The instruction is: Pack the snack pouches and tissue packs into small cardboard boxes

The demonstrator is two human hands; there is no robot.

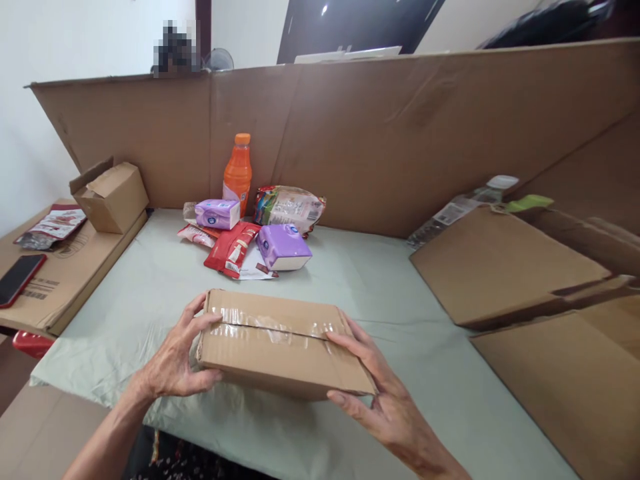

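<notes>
A flat cardboard box (280, 343), sealed along its top seam with clear tape, rests on the pale green table cover (365, 287) near the front edge. My left hand (175, 360) grips its left end, thumb under the front edge and fingers on top. My right hand (380, 393) clasps the right end the same way. Behind the box lies a heap of goods: an orange drink bottle (238, 170), two purple tissue packs (283, 247) (217, 213), a red snack packet (231, 248) and a printed food bag (290, 208).
A tall cardboard wall (400, 133) encloses the back. A small open carton (113, 197) sits on flattened cardboard at the left, with a phone (17, 280) and a packet (53, 225). Flattened boxes (505, 267) and a clear bottle (460, 208) lie at the right.
</notes>
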